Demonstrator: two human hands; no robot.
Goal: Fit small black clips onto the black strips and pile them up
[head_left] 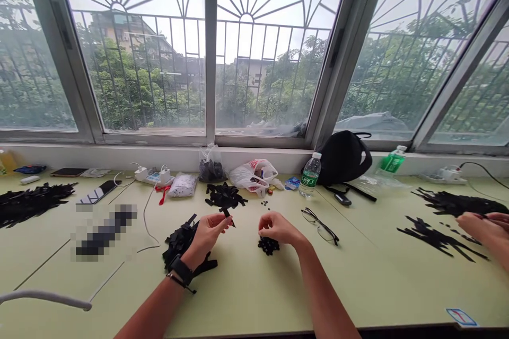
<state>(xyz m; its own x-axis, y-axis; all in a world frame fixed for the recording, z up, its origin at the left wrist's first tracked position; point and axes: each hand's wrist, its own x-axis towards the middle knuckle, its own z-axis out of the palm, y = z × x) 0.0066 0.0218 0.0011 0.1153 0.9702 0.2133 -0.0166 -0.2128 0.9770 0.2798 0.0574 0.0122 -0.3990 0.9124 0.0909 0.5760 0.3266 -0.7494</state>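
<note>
Between the thumb and fingers of my left hand (211, 233) is a short black fabric strip (226, 215), its end sticking up. Under that wrist spreads a heap of black strips (178, 241). My right hand (276, 228) has its fingertips pinched together just over a small pile of little black pieces (269, 246); whatever sits between them is hidden. Behind my left hand lies another pile of black strips (226, 195). A few tiny black pieces (265, 203) are scattered on the table beyond my right hand.
Eyeglasses (320, 226) lie right of my right hand. A water bottle (310, 176), black bag (340, 158) and plastic bags (254, 175) line the window side. A white cable (148, 217) crosses the left. Another person's hands (485, 228) are at far right near black strips (457, 202).
</note>
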